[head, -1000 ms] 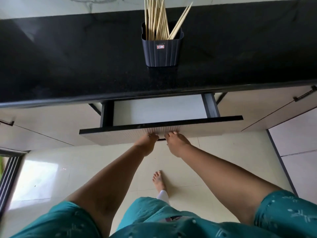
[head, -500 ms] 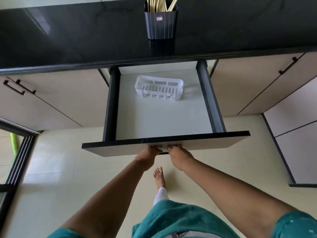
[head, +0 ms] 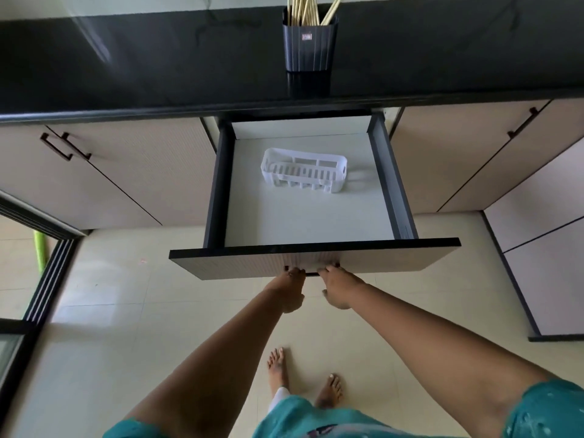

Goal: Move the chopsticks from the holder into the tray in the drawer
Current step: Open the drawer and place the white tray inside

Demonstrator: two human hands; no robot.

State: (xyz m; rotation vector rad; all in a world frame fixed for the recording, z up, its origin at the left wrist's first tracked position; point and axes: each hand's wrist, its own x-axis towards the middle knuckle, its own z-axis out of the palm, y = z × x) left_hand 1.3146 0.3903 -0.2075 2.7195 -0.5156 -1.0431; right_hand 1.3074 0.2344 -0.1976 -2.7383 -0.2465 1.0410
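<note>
The chopsticks [head: 306, 11] are pale, thin wooden sticks standing bunched in the holder [head: 310, 47], most upright and a couple leaning right; their tops run out of view. The holder is a dark, ribbed, squarish cup with a small label near its rim, standing on the glossy black counter [head: 158, 64]. Straight below it the drawer [head: 309, 213] is pulled out wide, pale inside with dark side walls. The tray [head: 304, 171], a white slotted plastic basket, sits empty toward the back of the drawer floor. My left hand [head: 289, 290] and my right hand [head: 339, 289] are side by side at the drawer front's lower edge, fingers hooked onto the dark handle [head: 311, 274].
</note>
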